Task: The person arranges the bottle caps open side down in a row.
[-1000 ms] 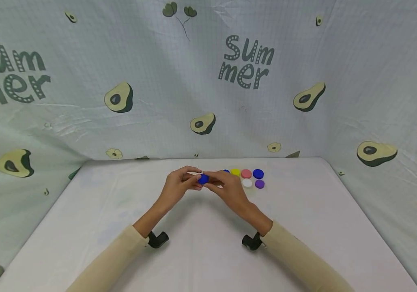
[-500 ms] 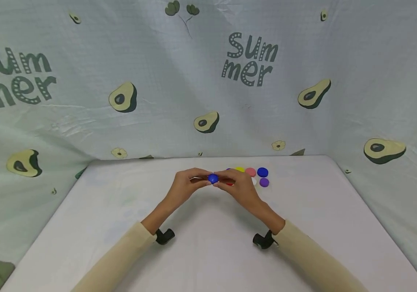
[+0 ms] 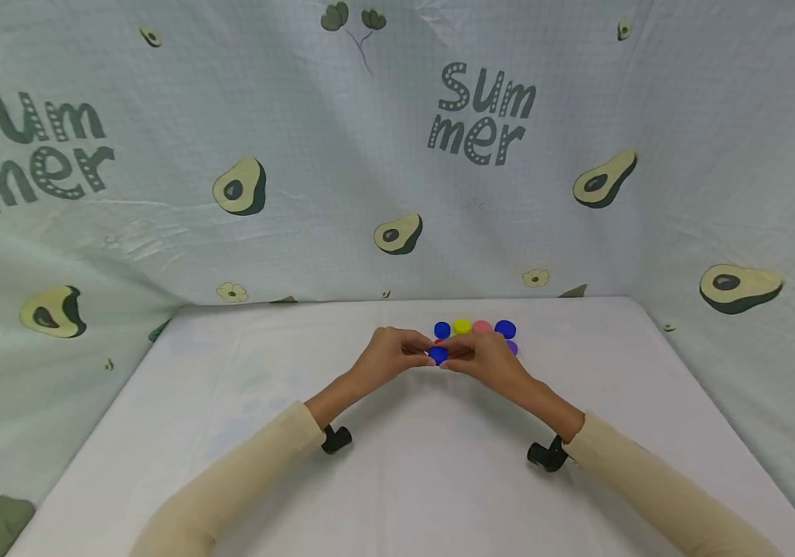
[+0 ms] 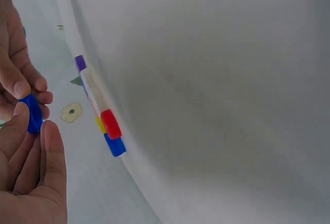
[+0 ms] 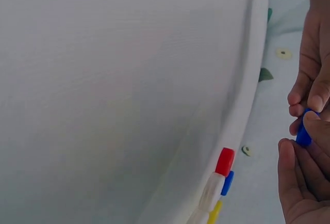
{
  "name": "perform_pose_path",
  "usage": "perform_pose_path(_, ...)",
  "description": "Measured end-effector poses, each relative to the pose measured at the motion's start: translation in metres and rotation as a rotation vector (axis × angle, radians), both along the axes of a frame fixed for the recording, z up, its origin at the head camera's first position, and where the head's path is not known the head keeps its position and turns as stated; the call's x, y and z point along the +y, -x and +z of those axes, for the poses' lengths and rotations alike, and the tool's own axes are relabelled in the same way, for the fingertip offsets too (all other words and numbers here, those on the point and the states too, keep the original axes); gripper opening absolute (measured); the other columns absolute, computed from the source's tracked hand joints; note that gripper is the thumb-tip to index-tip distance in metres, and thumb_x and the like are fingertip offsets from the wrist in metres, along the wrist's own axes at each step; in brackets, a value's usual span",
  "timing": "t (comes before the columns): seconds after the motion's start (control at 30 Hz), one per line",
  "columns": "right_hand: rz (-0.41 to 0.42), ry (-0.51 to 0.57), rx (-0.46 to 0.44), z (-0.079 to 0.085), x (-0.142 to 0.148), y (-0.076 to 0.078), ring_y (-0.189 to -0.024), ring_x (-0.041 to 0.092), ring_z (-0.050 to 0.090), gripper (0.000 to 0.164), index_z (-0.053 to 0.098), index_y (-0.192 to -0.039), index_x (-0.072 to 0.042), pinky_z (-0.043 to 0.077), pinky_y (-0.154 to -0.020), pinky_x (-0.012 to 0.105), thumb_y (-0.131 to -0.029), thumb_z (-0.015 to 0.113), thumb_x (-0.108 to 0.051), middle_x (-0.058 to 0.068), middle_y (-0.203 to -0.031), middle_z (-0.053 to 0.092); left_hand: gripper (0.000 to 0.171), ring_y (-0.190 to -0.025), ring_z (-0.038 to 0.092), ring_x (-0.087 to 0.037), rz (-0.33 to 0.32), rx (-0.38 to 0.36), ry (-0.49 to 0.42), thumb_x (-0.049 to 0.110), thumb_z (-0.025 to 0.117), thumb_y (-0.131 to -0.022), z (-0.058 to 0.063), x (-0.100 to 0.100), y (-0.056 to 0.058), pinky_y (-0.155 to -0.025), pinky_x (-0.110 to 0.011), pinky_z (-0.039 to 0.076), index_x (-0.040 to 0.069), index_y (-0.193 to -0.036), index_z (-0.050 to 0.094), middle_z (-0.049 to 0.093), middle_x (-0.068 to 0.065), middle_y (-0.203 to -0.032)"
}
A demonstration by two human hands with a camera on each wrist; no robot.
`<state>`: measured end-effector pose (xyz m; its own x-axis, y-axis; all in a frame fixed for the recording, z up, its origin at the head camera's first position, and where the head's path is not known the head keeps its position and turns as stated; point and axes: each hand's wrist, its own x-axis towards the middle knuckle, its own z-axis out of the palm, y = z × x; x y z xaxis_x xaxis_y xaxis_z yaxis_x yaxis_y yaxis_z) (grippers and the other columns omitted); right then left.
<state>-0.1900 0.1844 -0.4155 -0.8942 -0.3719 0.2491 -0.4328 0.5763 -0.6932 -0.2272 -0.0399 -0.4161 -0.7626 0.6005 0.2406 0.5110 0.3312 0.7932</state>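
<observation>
Between the fingertips of both hands is a small round blue cap, like a bottle cap. My left hand pinches it from the left and my right hand from the right. In the left wrist view the blue cap shows edge-on, thumbs against it. The right wrist view has the same cap partly covered by fingers. Just behind the hands, a red cap and a white cap lie on the table; in the head view the hands hide most of them.
Toward the table's back edge lies a row of a blue cap, a yellow cap, a pink cap and another blue cap. A purple cap peeks out beside the right hand. Patterned cloth rises behind the white table.
Both hands have moved to the right and slightly nearer with the blue cap, now in front of the rows. The left blue cap in the back row has come fully into view.
</observation>
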Motion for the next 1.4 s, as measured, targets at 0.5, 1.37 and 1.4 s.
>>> perform_pose_path(0.5,0.014,-0.056,-0.059,-0.017,0.014,0.005,-0.089,0.02,0.075,0.028,0.076,-0.114,-0.002,0.061,-0.076,0.026,-0.086,0.08,-0.005,0.009,-0.099,0.078,0.021,-0.093,0.074,-0.017,-0.024,-0.061,0.11,0.008,0.078,-0.09,-0.013,0.019,0.004,-0.082,-0.022,0.059,-0.002,-0.109,0.075,0.077,-0.011,-0.103)
perform_pose_path(1.37,-0.067,-0.067,-0.097,-0.028,0.002,0.017,-0.08,0.016,0.068,0.021,0.077,-0.104,-0.001,0.059,-0.074,0.025,-0.084,0.082,-0.002,0.003,-0.09,0.075,0.02,-0.082,0.071,-0.018,0.07,-0.049,0.134,0.004,0.081,-0.085,-0.026,0.025,0.011,-0.076,-0.021,0.058,-0.004,-0.102,0.076,0.076,-0.013,-0.094)
perform_pose_path(1.4,-0.072,-0.058,-0.103,-0.029,0.002,0.017,-0.08,0.017,0.069,0.021,0.077,-0.104,0.0,0.06,-0.074,0.026,-0.084,0.082,-0.001,0.004,-0.09,0.075,0.019,-0.082,0.07,-0.017,0.072,-0.048,0.136,0.004,0.081,-0.085,-0.028,0.025,0.011,-0.075,-0.02,0.058,-0.004,-0.102,0.076,0.076,-0.013,-0.093)
